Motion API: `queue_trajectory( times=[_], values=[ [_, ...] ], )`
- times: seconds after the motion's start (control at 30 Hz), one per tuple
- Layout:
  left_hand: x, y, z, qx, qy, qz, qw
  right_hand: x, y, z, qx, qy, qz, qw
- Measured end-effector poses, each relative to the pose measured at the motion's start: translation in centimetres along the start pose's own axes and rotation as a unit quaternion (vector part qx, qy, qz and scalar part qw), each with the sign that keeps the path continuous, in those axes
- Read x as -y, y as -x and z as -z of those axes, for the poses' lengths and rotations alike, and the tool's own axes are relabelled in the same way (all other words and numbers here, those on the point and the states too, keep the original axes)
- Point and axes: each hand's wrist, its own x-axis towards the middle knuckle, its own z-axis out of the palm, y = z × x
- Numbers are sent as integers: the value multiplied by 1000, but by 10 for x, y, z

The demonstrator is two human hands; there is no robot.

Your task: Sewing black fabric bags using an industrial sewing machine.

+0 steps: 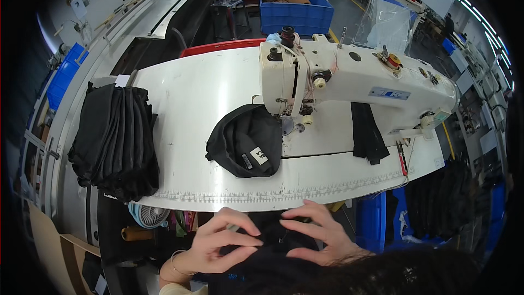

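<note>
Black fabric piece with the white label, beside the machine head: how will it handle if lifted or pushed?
The black fabric piece is probably floppy, given its soft, curved folds. Likely light, since it looks like thin cloth. Pushed right, it may bunch or snag, as its edge lies close beneath the sewing machine head.

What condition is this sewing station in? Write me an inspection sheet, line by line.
Surface: white table, ruler scale along its front edge.
Work items: black fabric piece with white label, at the sewing machine; black stack at left.
Clutter: red-handled tool near the right end.
Hands: left hand and right hand over dark cloth; left's grip unclear, right's fingers apart.
Cables: nothing seen clearly.
Surroundings: blue bin behind.
</note>
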Motion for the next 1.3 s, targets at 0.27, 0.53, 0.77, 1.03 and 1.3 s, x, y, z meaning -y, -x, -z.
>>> queue_trajectory(
  times=[0.27,0.53,0.77,1.03,1.3],
  values=[
    [55,-56,-8,70,277,167,944,-14,-4,-26,-18,-149,-151,977],
    [91,-91,-35,154,-713,-3,684,-58,-29,-6,-15,-154,-66,986],
    [118,-140,15,104,-423,-9,900,-153,-96,19,-40,364,179,913],
    [136,-140,3,136,-610,-182,759,-196,-97,11,79,444,225,864],
    [162,-126,15,172,-432,6,885,-188,-89,16,112,287,83,948]
  ],
)
